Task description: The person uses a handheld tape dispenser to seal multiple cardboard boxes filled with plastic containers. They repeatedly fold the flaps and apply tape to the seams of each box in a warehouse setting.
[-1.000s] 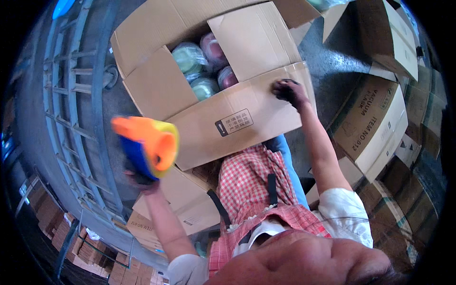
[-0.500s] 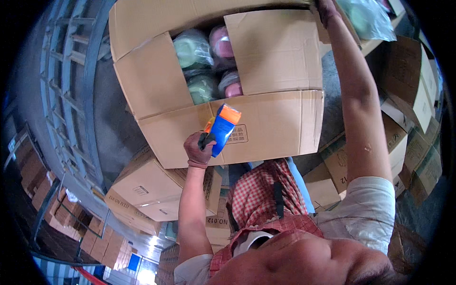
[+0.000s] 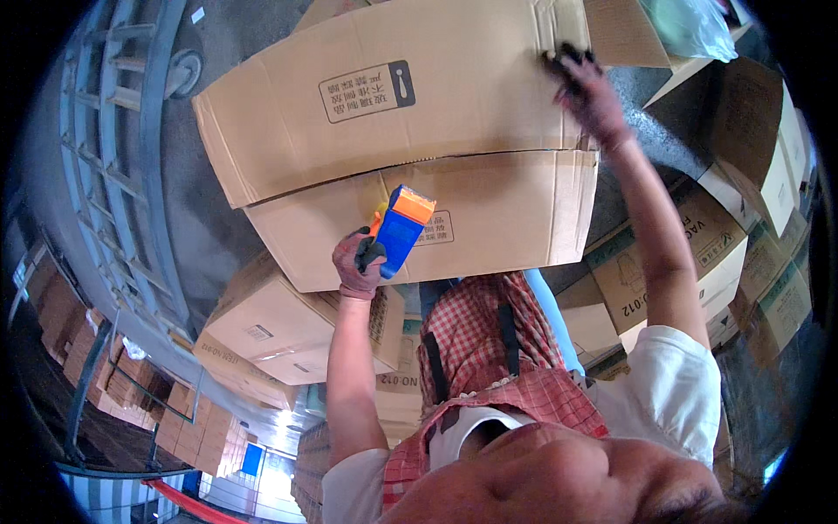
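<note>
Where grey floor [image 3: 231, 51] shows between the metal rack [image 3: 152, 131] and the big cardboard box [image 3: 332, 157], we have room along the box's left edge. We see its far flap [image 3: 476, 83] and near flap [image 3: 515, 210] lying closed, edge meeting edge. Our right hand [image 3: 595, 100], fingers apart, is over the far flap's right edge; we cannot tell whether it touches. Our left hand [image 3: 356, 266] is clamped on the tape gun [image 3: 404, 237], which juts up and rightward from that hand, over the near flap.

There are two hands [image 3: 358, 264], one blue-and-orange tool [image 3: 401, 234], one apron [image 3: 480, 327], and one big box [image 3: 515, 188] with two long flaps [image 3: 476, 83].
</note>
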Tool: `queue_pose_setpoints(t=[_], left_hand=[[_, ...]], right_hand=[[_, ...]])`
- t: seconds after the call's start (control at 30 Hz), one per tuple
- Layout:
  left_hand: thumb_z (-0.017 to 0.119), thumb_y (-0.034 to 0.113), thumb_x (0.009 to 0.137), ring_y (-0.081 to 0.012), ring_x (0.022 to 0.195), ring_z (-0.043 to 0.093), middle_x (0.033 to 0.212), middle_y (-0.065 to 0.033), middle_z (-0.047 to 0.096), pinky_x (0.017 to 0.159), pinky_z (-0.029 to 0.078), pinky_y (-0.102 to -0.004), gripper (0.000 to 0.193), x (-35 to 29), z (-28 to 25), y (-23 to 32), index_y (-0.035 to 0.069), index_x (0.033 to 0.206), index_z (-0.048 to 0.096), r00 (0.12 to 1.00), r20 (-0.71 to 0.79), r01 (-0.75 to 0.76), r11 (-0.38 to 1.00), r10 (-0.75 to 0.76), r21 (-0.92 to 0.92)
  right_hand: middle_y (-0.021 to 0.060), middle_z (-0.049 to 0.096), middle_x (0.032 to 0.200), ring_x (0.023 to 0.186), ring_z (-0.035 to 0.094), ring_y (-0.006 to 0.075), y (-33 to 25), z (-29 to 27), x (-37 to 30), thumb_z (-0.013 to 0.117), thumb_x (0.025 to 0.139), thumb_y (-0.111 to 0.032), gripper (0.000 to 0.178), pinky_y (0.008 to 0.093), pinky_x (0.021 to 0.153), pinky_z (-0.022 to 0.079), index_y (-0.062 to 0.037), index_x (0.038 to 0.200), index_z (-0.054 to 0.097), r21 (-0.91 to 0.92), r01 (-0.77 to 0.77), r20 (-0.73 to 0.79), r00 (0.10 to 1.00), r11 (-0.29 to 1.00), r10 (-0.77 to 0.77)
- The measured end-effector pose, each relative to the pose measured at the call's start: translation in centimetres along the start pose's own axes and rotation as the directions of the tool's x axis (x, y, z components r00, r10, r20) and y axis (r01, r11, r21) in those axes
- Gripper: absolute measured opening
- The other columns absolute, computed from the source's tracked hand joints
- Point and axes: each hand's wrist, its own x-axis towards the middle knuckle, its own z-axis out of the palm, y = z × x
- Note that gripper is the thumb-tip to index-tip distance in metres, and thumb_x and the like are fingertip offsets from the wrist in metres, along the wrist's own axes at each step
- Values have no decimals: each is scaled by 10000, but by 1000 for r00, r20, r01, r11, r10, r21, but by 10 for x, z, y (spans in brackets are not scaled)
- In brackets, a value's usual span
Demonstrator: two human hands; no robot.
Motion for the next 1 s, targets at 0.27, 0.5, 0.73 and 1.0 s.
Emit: queue_pose_setpoints(t=[0.27, 0.5, 0.73, 1.0], left_hand=[[592, 238, 627, -147, 562, 535, 580, -63, 559, 561, 434, -271, 259, 24, -9, 41, -16, 671, 570, 919, 34, 336, 734, -394, -591], [591, 339, 684, -280, 633, 595, 695, -122, 605, 591, 466, -345, 332, 88, 30, 49, 13, 745, 584, 988, 157, 28, 980, 3, -196], [574, 409, 700, -313, 633, 579, 719, -127, 605, 601, 460, -357, 389, 89, 29, 38, 34, 802, 592, 961, 183, -193, 976, 209, -101], [675, 368, 610, -311, 643, 564, 683, -103, 598, 792, 430, -403, 330, 132, 41, 93, 70, 733, 605, 832, 546, -97, 995, 103, -40]], right_hand=[[103, 291, 1352, 1234, 266, 309, -50, -14, -47, 554, 750, -413, 678, 408, 1031, 190, -188, 1323, 270, -169, 68, -80, 993, 983, -82], [122, 464, 1216, 1148, 391, 311, -66, -2, -49, 615, 727, -232, 465, 411, 961, 309, -138, 1165, 492, 40, -51, -221, 974, 998, 58], [-3, 585, 822, 657, 538, 100, -157, 38, -62, 557, 818, -314, 273, 241, 514, 422, -57, 904, 587, 633, -521, 655, 755, -572, 37], [-4, 526, 594, 488, 468, 88, -136, 9, -75, 638, 717, -213, 134, 238, 397, 345, -80, 703, 625, 793, -484, 607, 583, -368, 541]])
